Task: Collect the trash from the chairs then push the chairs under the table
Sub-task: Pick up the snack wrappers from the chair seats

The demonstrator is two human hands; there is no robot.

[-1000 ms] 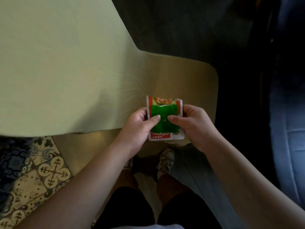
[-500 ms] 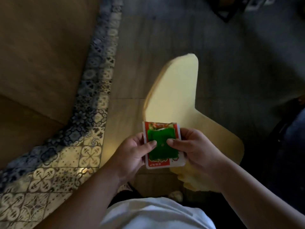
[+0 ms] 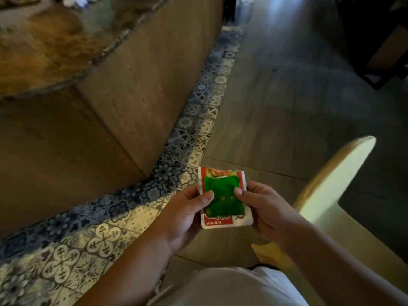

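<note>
A flat snack wrapper (image 3: 223, 199), green in the middle with red and white edges, is held in front of my body over the floor. My left hand (image 3: 186, 212) pinches its left edge with the thumb on top. My right hand (image 3: 263, 208) pinches its right edge the same way. A pale wooden chair (image 3: 326, 191) stands at the right, its back sticking up beside my right forearm; its seat is partly hidden by my arm.
A wooden counter or table base (image 3: 123, 107) fills the left, with a rough wooden top (image 3: 44, 47) above it. A strip of patterned tiles (image 3: 92, 239) runs along its foot. Grey plank floor (image 3: 276, 96) stretches ahead. Dark furniture (image 3: 379, 40) stands at the far right.
The view has swung left, away from the chair and towards the wooden counter. Both hands keep the same pinch on the wrapper, and the chair now sits further right.
</note>
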